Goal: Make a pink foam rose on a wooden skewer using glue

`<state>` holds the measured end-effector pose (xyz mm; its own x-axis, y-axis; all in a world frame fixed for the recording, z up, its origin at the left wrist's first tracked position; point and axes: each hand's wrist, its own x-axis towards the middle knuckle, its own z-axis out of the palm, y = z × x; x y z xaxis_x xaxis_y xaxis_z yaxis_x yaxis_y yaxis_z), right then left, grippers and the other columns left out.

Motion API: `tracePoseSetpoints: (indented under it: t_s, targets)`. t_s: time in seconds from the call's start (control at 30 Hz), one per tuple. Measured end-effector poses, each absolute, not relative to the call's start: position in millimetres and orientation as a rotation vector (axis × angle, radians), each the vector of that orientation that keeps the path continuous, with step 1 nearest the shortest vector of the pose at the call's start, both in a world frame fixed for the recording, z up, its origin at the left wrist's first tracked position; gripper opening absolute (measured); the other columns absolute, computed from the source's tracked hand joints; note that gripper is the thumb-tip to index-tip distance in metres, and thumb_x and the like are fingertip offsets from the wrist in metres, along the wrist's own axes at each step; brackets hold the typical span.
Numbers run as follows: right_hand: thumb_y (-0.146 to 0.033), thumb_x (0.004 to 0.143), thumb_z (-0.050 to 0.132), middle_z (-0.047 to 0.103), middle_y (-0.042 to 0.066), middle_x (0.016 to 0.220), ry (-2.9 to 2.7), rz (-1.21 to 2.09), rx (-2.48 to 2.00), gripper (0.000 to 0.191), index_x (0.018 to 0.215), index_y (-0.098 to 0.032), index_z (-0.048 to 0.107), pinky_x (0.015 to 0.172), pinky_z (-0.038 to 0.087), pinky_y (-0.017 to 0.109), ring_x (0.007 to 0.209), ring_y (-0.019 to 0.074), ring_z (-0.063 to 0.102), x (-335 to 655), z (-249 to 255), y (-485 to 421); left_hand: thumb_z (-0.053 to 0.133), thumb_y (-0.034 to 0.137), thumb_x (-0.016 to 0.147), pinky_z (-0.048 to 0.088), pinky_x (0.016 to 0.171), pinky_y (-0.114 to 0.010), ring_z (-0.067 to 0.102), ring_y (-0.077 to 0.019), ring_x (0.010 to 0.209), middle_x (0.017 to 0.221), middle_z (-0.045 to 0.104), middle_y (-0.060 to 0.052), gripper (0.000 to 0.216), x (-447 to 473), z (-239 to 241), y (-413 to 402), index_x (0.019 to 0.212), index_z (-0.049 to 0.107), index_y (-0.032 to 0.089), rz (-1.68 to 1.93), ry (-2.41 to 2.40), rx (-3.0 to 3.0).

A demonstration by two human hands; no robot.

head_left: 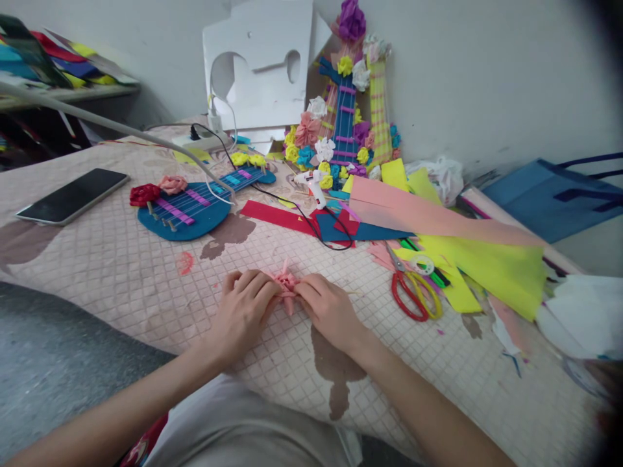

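Blue bag (540,198) hides its contents; left hand (244,308) and right hand (331,313) fingers (311,289) clamp pink flower (287,281)

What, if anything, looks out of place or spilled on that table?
The black cord loops loosely across the red strip and blue sheet, where it might snag. The scissors lie beside loose paper scraps, which looks untidy. I see no clear spill; the brown patches look printed on the tablecloth.

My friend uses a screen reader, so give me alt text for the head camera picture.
A person's left hand and right hand pinch a pink flower-like piece between them over a patterned tablecloth. To the right lie scissors, a yellow sheet and a pink sheet; to the left, a blue guitar-shaped craft and a phone.
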<state>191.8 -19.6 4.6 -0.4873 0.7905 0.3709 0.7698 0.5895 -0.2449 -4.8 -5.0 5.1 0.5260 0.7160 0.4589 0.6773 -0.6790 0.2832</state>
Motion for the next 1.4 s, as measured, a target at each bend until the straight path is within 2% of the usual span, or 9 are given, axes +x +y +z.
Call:
tracePoseSetpoints:
  t_s: [0.2,0.33,0.4,0.5,0.6,0.73,0.87,1.1,1.4]
  targets:
    - [-0.02,0.095,0.044,0.06,0.007,0.094,-2.35,0.105,-1.238,0.016,0.096,-0.016,0.06,0.074,0.049,0.031,0.087,0.0183,0.057,190.1,6.9,-20.5,0.047,0.021,0.093,0.031,0.08,-0.04,0.052,-0.0225,0.088,0.088,0.063,-0.003,0.013,-4.5,4.9,-7.4,0.088,0.059,0.02,0.834,1.239,2.683]
    - [-0.02,0.091,0.05,0.061,0.007,0.093,-2.316,0.047,-1.223,0.011,0.092,-0.017,0.06,0.079,0.044,0.036,0.089,0.0209,0.053,189.4,12.5,-21.8,0.05,0.021,0.091,0.031,0.081,-0.04,0.053,-0.0223,0.089,0.089,0.064,-0.002,0.009,-3.4,2.9,-7.8,0.087,0.058,0.021,0.868,1.25,2.661]
    - [-0.022,0.088,0.053,0.061,0.006,0.09,-2.281,0.033,-1.228,0.01,0.085,-0.017,0.06,0.079,0.043,0.037,0.088,0.0213,0.052,188.0,14.6,-24.2,0.052,0.02,0.09,0.031,0.081,-0.04,0.053,-0.0218,0.088,0.086,0.064,-0.002,0.008,-2.6,1.8,-7.7,0.086,0.058,0.021,0.881,1.257,2.644]
    - [-0.024,0.086,0.053,0.059,0.005,0.079,-2.267,0.02,-1.251,0.018,0.069,-0.018,0.057,0.075,0.043,0.034,0.084,0.0203,0.052,183.5,13.4,-28.4,0.055,0.02,0.088,0.031,0.081,-0.039,0.053,-0.021,0.086,0.083,0.064,-0.001,0.006,-2.3,0.8,-7.8,0.083,0.058,0.02,0.918,1.277,2.62]
    - [-0.024,0.083,0.055,0.057,0.004,0.072,-2.269,-0.037,-1.298,0.02,0.064,-0.019,0.054,0.07,0.042,0.032,0.08,0.0196,0.051,178.4,8.2,-30.7,0.056,0.019,0.087,0.032,0.08,-0.039,0.053,-0.0207,0.084,0.082,0.063,-0.001,0.006,-2.8,0.7,-8.3,0.081,0.058,0.02,0.949,1.283,2.611]
    - [-0.021,0.084,0.053,0.056,0.003,0.072,-2.306,-0.114,-1.284,0.017,0.068,-0.019,0.056,0.069,0.043,0.032,0.077,0.0185,0.05,175.4,1.3,-31.3,0.053,0.021,0.088,0.032,0.081,-0.039,0.054,-0.0209,0.085,0.081,0.063,-0.001,0.008,-3.0,2.0,-8.3,0.081,0.058,0.02,0.942,1.305,2.597]
    - [-0.018,0.084,0.052,0.057,0.004,0.075,-2.367,-0.122,-1.199,0.014,0.072,-0.019,0.058,0.072,0.045,0.032,0.084,0.0198,0.051,174.0,-5.2,-33.1,0.052,0.021,0.089,0.032,0.081,-0.04,0.054,-0.022,0.087,0.084,0.064,-0.002,0.009,-3.0,3.5,-8.1,0.083,0.057,0.02,0.918,1.355,2.582]
    - [-0.022,0.086,0.053,0.058,0.006,0.079,-2.387,-0.033,-1.148,0.015,0.074,-0.019,0.059,0.075,0.047,0.034,0.086,0.0204,0.052,174.7,-2.8,-34.9,0.052,0.022,0.089,0.033,0.08,-0.04,0.054,-0.0219,0.086,0.084,0.063,-0.002,0.007,-7.8,2.5,-11.4,0.083,0.056,0.02,0.908,1.377,2.571]
    - [-0.021,0.092,0.05,0.061,0.007,0.095,-2.266,-0.03,-1.177,0.015,0.101,-0.018,0.061,0.078,0.043,0.037,0.09,0.0211,0.051,181.2,8.9,-26.1,0.05,0.024,0.091,0.033,0.079,-0.037,0.053,-0.0199,0.083,0.083,0.063,-0.002,0.012,-11.2,4.8,-15.0,0.083,0.058,0.02,0.884,1.338,2.567]
